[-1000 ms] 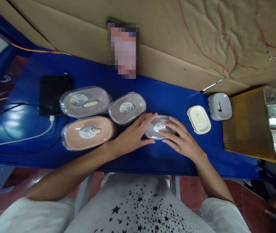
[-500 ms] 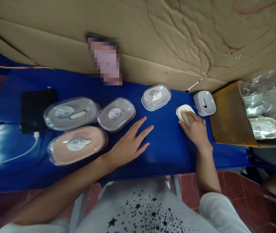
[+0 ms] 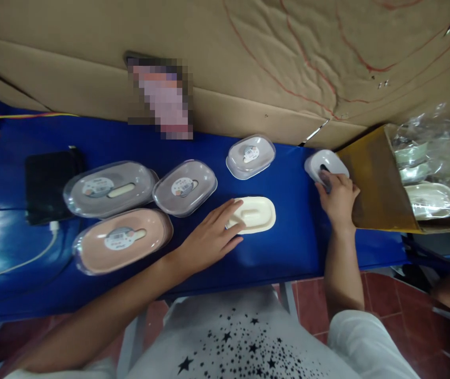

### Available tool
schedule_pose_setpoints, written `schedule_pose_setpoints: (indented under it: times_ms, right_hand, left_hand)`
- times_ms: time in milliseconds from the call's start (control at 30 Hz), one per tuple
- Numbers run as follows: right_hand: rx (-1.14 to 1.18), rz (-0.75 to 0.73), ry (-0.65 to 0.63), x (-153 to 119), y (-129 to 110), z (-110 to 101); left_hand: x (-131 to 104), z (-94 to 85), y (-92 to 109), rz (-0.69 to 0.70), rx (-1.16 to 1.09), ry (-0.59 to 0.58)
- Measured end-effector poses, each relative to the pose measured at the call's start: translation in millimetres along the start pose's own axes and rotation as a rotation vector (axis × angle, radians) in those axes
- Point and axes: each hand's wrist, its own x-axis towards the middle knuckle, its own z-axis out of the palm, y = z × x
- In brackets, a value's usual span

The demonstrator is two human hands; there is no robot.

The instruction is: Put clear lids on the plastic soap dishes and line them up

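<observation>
A cream oval tray (image 3: 257,214) lies on the blue table (image 3: 288,242) in front of me. My left hand (image 3: 209,239) rests flat with its fingers touching the tray's left end. My right hand (image 3: 338,195) is at the far right, fingers curled on a small grey lid-like box (image 3: 323,162) with a dark hole in its top. A small clear-lidded grey box (image 3: 251,156) with a round label sits behind the cream tray, untouched.
Left of my hand lie three bigger lidded boxes: two grey (image 3: 109,188) (image 3: 185,187) and a pink one (image 3: 122,246). A black pad (image 3: 49,181) with a white cable is far left. A cardboard carton (image 3: 371,184) of bagged trays stands at right. Cardboard sheets (image 3: 248,63) line the back.
The small clear-lidded box went from under both hands to the back of the table. My right hand slid the cream tray to the middle, then reached for the grey box. My left hand touches the tray.
</observation>
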Motion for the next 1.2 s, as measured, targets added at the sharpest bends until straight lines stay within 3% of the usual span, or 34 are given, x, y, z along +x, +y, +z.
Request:
schedule_pose_setpoints:
  times_ms: [100, 233, 367, 533, 633, 700, 800, 933, 1033, 1200]
  right_hand:
    - [0.097, -0.126, -0.014, -17, -17, -20]
    - [0.339, -0.368, -0.043, -59, -60, -43]
    - [0.459, -0.596, -0.099, -91, -99, -40]
    - [0.406, -0.726, -0.161, -104, -125, -29]
    - [0.398, -0.792, -0.238, -89, -113, -25]
    - [0.385, -0.701, -0.237, -65, -89, -19]
    - [0.232, -0.204, -0.054, -21, -38, -3]
    - [0.143, 0.023, 0.015, 5, 6, 14]
    - [0.207, -0.059, -0.021, -11, 0, 11]
    - [0.506, -0.384, -0.193, -56, -46, -15]
  left_hand:
    - [0, -1.5, -2, -0.092, -0.048, 0.059]
    - [1, -4.5, -5, -0.21, -0.177, 0.029]
    - [0, -4.1, -4, -0.231, -0.221, 0.028]
    - [-1, 2.3, -9, -0.147, -0.142, 0.051]
    - [-2, 4.1, -12, -0.096, -0.065, 0.064]
    - [-2, 2.9, -10, -0.093, -0.036, 0.046]
    - [-1, -0.4, -6, -0.096, -0.034, 0.04]
    - [0, -3.9, -4, -0.106, -0.077, 0.053]
    - [0, -6.2, -4, -0.14, -0.142, 0.043]
    - [2, -7.0, -4, -0.222, -0.253, 0.059]
